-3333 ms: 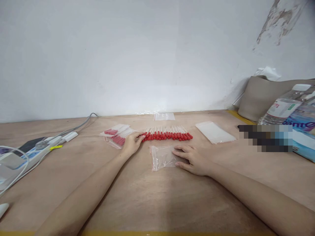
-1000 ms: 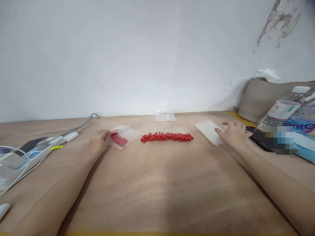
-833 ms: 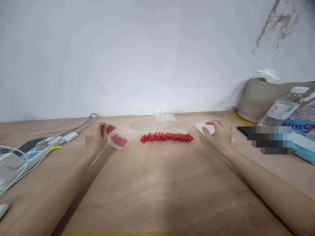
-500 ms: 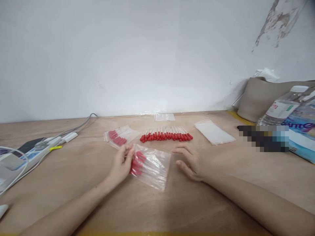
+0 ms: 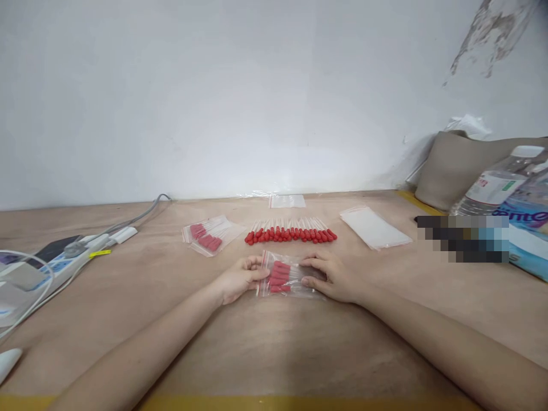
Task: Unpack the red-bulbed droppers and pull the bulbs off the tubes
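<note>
A clear zip-lock bag (image 5: 274, 288) with several red-tipped white sticks, which look like swabs, lies level between my two hands. My left hand (image 5: 240, 279) pinches its left edge, by the red seal strip, thumb on top. At the other end, my right hand (image 5: 336, 278) has thumb and fingers around the bag's right part, covering that edge. Inside, the red tips point left. Just behind the bag, a row of loose red-tipped sticks (image 5: 291, 234) lies side by side, tips towards me. Filled bags (image 5: 209, 234) overlap on the left.
A stack of flat zip-lock bags (image 5: 374, 229) lies right of the row, and another flat bag (image 5: 287, 201) is by the wall. Power strip (image 5: 64, 265) and cables occupy the left side. A water bottle (image 5: 492, 185) and a grey-brown container (image 5: 443, 171) stand at the right.
The filled bag has moved right and turned straight, its seal strip now at the left. My left hand moved right with it; my right hand has closed on its right end.
</note>
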The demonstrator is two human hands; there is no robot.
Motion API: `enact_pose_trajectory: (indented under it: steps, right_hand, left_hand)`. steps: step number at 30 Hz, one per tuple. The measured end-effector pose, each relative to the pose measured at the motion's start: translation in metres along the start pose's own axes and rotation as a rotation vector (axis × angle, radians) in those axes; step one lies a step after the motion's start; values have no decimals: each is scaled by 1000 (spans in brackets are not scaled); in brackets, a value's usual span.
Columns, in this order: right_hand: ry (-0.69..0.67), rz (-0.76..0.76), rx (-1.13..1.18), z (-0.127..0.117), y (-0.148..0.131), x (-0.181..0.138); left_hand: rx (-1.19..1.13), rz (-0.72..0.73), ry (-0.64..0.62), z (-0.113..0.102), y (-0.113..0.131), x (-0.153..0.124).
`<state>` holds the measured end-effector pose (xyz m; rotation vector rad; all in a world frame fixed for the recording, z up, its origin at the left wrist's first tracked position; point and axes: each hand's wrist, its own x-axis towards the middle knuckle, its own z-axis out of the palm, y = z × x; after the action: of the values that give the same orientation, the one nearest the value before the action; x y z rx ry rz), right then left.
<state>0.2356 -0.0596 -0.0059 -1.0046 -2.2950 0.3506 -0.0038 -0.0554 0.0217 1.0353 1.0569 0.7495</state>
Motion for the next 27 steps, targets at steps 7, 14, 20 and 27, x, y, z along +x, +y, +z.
enact_pose_trajectory:
  steps: [7, 14, 20, 27]
  right_hand:
    - [58, -16, 25, -1, 4, -1]
    - [126, -210, -96, 1, -20, 22]
    - [-51, -433, -415, 3, -25, 62]
    - [13, -644, -409, 10, -18, 69]
  left_hand:
    - [9, -8, 34, -11, -2, 1]
    - [-67, 33, 21, -3, -4, 12]
    - [-123, 17, -41, -2, -3, 11]
    - [-96, 6, -12, -3, -6, 11]
